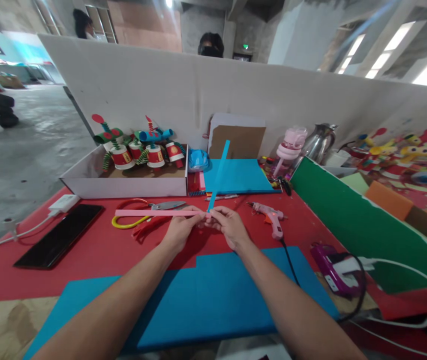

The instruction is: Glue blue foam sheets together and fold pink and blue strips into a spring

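Observation:
A pink paper strip [153,213] stretches leftward from my left hand [184,226], whose fingers pinch it near its right end. My right hand [228,224] pinches the lower end of a blue paper strip [220,175], which points up and away from me. Both sets of fingertips meet where the two strips come together; how the ends overlap is hidden by the fingers. Under the pink strip lie scissors [131,226] with yellow and red handles. To the right of my right hand rests a pink glue gun [271,217].
A white box [131,186] of paper-cup figures stands at the back left. A black phone [59,235] lies left. Blue sheets [239,176], a pink bottle [290,147] and a metal jug [320,142] are behind. A green panel [367,230] and purple power strip [335,270] border the right.

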`<state>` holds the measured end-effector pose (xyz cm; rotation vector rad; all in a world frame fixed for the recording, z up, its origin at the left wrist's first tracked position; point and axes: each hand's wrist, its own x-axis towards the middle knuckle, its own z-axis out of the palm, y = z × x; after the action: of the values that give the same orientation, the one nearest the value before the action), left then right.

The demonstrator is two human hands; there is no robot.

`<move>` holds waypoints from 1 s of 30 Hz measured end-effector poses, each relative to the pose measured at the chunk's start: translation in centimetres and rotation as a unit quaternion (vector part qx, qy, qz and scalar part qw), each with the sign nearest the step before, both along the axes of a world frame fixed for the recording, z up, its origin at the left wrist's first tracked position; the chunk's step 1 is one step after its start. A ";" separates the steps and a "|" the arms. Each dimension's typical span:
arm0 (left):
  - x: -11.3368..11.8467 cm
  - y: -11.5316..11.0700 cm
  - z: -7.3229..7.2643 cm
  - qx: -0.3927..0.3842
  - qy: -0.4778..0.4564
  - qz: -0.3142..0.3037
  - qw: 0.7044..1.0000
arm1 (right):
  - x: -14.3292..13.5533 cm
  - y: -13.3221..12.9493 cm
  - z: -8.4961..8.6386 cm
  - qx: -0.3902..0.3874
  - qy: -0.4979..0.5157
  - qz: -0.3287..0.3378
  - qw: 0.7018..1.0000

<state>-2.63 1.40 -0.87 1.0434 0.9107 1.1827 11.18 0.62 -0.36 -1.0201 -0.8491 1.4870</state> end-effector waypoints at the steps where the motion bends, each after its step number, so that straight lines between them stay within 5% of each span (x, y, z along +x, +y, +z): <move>1: 0.0 0.0 0.0 -0.006 -0.002 0.000 1.000 | 0.1 0.0 0.0 -0.004 0.003 0.005 1.000; 10: -0.1 0.1 0.2 -0.028 -0.005 -0.020 0.999 | 0.4 -0.1 0.3 -0.011 -0.025 0.037 0.999; 30: -0.1 0.3 0.3 0.053 0.068 0.017 0.996 | -0.4 -0.1 0.2 -0.013 -0.093 -0.040 0.995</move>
<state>-2.76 1.70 -0.54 1.2096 0.9826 1.2114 10.80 0.56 -0.19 -1.2123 -0.9117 1.3530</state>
